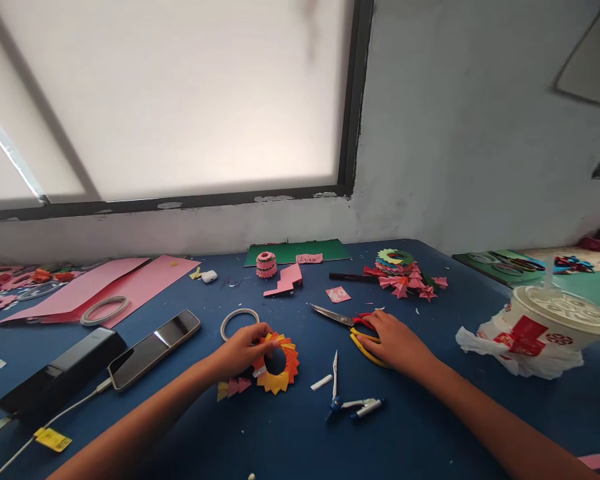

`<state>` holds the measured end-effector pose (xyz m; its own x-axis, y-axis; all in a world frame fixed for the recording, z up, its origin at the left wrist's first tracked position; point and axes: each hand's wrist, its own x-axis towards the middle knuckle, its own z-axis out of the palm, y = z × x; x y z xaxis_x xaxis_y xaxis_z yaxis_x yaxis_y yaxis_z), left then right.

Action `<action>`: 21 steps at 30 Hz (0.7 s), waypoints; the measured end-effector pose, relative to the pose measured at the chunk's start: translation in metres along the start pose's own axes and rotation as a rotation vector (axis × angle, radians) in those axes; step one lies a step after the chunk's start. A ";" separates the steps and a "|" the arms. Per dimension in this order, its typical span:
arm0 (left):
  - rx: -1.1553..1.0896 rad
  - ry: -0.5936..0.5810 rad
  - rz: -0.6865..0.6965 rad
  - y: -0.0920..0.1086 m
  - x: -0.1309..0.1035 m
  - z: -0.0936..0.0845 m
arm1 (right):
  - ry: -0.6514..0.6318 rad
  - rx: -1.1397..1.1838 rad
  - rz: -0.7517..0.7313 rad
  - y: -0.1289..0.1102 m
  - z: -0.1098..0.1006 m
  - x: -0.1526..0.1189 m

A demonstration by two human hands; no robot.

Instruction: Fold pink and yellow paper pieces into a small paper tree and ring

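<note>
My left hand (253, 350) pinches the upper left edge of a folded paper ring (293, 363) in orange and yellow, with a toothed outer rim. Pink and yellow folded paper pieces (235, 387) lie just below that hand. On the right, my right hand (393, 340) has its fingers closed over the handles of a pair of scissors (343, 320), one handle red and one yellow. The blades lie partly apart and point to the upper left. Between my hands a drawing compass (336, 401) lies spread beside a small white strip (322, 383).
Behind my left hand is a tape roll (223, 328). A phone (155, 350), a black power bank (63, 373) and cables are at left, near pink paper sheets (85, 287). Folded pink paper pieces (403, 283) lie farther back. A lidded cup (545, 327) stands at right.
</note>
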<state>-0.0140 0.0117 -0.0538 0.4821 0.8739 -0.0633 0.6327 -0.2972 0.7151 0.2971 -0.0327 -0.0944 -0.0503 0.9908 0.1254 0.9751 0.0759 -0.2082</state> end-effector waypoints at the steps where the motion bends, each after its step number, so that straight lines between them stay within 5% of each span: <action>1: 0.059 -0.004 0.012 -0.001 0.001 0.001 | 0.000 -0.002 -0.002 0.000 0.000 0.000; 8: 0.345 0.097 0.027 -0.007 0.010 -0.004 | -0.008 -0.009 -0.015 0.003 0.003 0.001; 17: 0.500 0.378 -0.246 -0.055 0.084 -0.090 | -0.015 0.034 -0.038 0.008 0.008 0.002; 21: 0.532 0.431 -0.375 -0.079 0.108 -0.107 | -0.016 0.046 -0.037 0.011 0.010 0.003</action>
<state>-0.0766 0.1708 -0.0431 -0.0310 0.9924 0.1194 0.9650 -0.0013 0.2622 0.3052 -0.0273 -0.1063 -0.0897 0.9889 0.1183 0.9616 0.1169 -0.2481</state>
